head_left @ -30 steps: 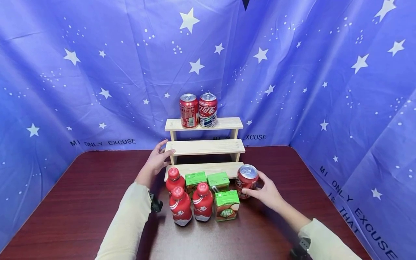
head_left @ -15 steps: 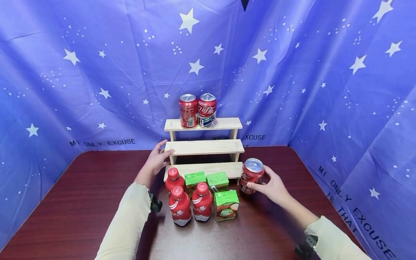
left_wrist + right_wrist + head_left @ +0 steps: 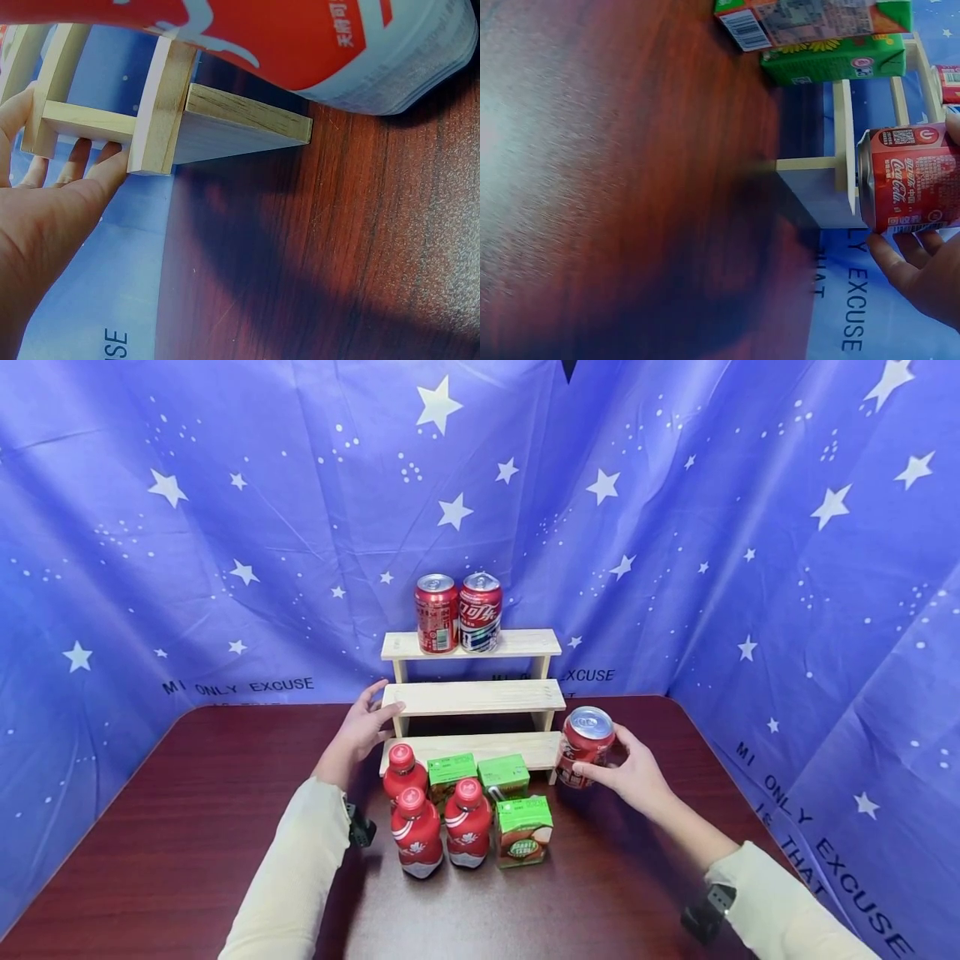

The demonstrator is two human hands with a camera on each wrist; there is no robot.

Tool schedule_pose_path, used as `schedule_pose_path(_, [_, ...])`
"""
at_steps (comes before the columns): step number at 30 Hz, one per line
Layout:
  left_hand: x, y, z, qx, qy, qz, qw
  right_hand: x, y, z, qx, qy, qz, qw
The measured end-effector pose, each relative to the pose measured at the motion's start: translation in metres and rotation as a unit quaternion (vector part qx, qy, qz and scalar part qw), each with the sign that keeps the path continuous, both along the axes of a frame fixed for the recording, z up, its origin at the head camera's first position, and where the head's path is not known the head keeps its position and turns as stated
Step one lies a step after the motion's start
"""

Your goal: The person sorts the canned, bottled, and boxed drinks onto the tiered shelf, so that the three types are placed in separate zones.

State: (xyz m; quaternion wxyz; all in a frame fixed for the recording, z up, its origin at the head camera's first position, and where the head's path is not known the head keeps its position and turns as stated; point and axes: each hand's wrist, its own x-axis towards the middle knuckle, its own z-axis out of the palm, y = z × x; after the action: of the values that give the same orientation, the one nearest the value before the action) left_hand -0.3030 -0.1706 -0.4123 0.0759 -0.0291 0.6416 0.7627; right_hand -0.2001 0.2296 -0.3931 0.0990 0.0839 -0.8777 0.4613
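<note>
My right hand (image 3: pixel 633 777) grips a red Coca-Cola can (image 3: pixel 587 750), thumb in front and fingers around its far side. In the right wrist view this can (image 3: pixel 911 180) is off the table, beside the end of the wooden tiered shelf (image 3: pixel 844 142). My left hand (image 3: pixel 363 727) holds the left end of the shelf (image 3: pixel 472 697), with its thumb on the middle board. In the left wrist view, fingers of the left hand (image 3: pixel 56 202) reach behind the shelf's side strut (image 3: pixel 90 120). Two red cans (image 3: pixel 437 614) stand side by side on the top board.
Several red bottles (image 3: pixel 417 835) and green juice boxes (image 3: pixel 523 833) stand on the dark red table (image 3: pixel 187 827), just before the lowest board. A bottle (image 3: pixel 300 45) fills the top of the left wrist view. Blue star-patterned cloth (image 3: pixel 300 527) hangs behind and beside the table.
My right hand has lifted the can and carried it slightly right and farther back, away from the juice box. The left hand has stayed on the shelf.
</note>
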Motion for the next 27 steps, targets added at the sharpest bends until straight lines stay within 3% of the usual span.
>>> schedule_pose_path(18, [0.0, -0.001, -0.002, -0.002, 0.0, -0.005, 1.0, -0.021, -0.008, 0.033, -0.005, 0.003, -0.014, 0.9999])
schedule_pose_path(27, [-0.003, -0.002, -0.004, -0.003, 0.002, -0.004, 1.0, -0.041, -0.012, 0.052, -0.013, 0.001, -0.028, 0.9995])
